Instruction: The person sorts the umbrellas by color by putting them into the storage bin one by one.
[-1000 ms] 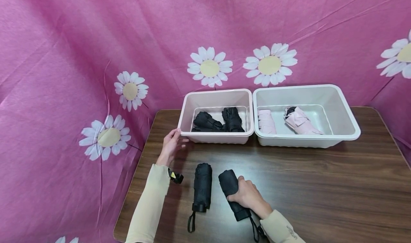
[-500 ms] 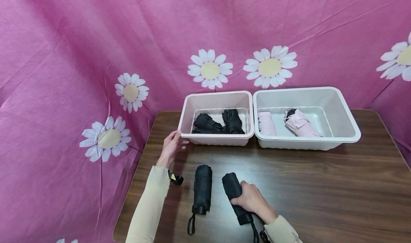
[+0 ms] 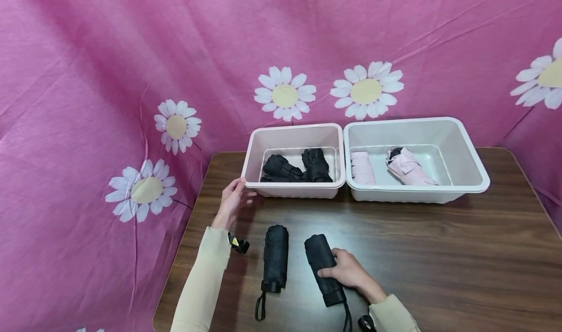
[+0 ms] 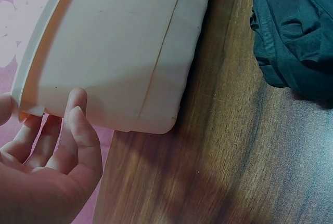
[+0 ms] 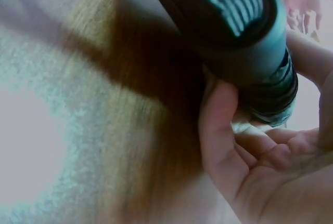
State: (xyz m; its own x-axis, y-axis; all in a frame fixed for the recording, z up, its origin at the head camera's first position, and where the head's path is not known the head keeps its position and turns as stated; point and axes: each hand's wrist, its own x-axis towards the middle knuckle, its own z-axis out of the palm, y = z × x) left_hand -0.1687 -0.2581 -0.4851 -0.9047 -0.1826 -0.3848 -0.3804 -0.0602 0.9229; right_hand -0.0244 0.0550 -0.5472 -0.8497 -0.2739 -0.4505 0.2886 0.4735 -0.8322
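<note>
My left hand (image 3: 231, 200) pinches the front left corner of the left plastic bin (image 3: 296, 191), thumb at the rim and fingers beneath it in the left wrist view. Two folded black umbrellas (image 3: 317, 165) lie inside that bin. On the table, a black folded umbrella (image 3: 275, 259) with a wrist strap lies between my arms. Another folded umbrella (image 3: 322, 266), also black, is in the grip of my right hand (image 3: 349, 271), its strap end toward me. The right wrist view shows the thumb and fingers around its body; whether it touches the table I cannot tell.
A wider white bin (image 3: 417, 195) stands against the left bin's right side, holding a pale pink folded umbrella (image 3: 411, 168) and a pink rolled bundle (image 3: 362, 168). Behind the wooden table (image 3: 439, 254) hangs a pink curtain (image 3: 219, 39) printed with daisies.
My right hand and its umbrella have shifted slightly right and toward me. The left hand stays at the bin's corner, and the other umbrellas have not moved.
</note>
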